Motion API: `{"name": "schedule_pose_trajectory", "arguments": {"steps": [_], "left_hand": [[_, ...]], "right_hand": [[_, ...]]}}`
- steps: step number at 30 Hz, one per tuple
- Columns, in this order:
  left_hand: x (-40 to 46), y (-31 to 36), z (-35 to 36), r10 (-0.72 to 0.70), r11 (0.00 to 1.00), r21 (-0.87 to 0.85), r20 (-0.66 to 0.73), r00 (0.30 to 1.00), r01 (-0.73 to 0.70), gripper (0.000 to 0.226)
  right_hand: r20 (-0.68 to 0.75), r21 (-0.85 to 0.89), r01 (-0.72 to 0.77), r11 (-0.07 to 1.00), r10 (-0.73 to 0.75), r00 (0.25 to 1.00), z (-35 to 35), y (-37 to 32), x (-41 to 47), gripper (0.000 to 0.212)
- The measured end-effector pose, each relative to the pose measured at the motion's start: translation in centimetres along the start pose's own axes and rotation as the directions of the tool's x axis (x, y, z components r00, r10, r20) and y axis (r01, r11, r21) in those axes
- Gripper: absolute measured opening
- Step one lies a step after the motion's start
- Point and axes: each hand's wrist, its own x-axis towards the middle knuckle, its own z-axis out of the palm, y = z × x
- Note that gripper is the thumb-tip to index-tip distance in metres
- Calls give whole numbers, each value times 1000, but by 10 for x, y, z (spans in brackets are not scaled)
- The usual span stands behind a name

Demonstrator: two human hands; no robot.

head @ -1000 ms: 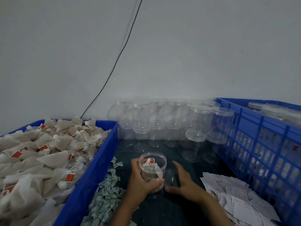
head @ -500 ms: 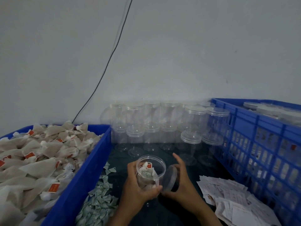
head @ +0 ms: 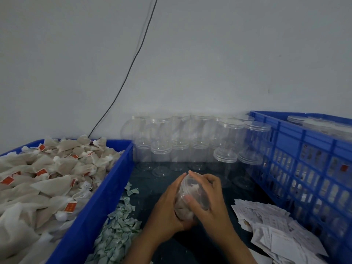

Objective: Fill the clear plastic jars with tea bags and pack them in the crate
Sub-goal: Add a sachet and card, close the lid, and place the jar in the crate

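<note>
The lid [head: 192, 184] has gone from beside the filled jar [head: 185, 206] onto its mouth, apparently; left hand [head: 167, 210] fingers grip the jar, right hand [head: 209, 199] fingers clamp the lid, near the crate [head: 297, 149].

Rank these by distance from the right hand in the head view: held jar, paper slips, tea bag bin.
1. Jar: gripped by the right hand.
2. Paper slips: on the table, just right.
3. Tea bag bin: far left, beyond the left hand.

Black cable [head: 133, 60] on grey wall [head: 228, 54]
</note>
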Motion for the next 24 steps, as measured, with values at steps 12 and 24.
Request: {"name": "schedule_pose_trajectory", "arguments": {"steps": [12,24], "left_hand": [[-5,-7,-8,-108,962,-230,183,977,150,81],[-4,-4,10,-61,998,26,-94,994,63,80]], "right_hand": [[355,195,-82,977,8,935,-36,-8,15,44],[-50,144,-250,958,259,965,-2,-9,3,37]]}}
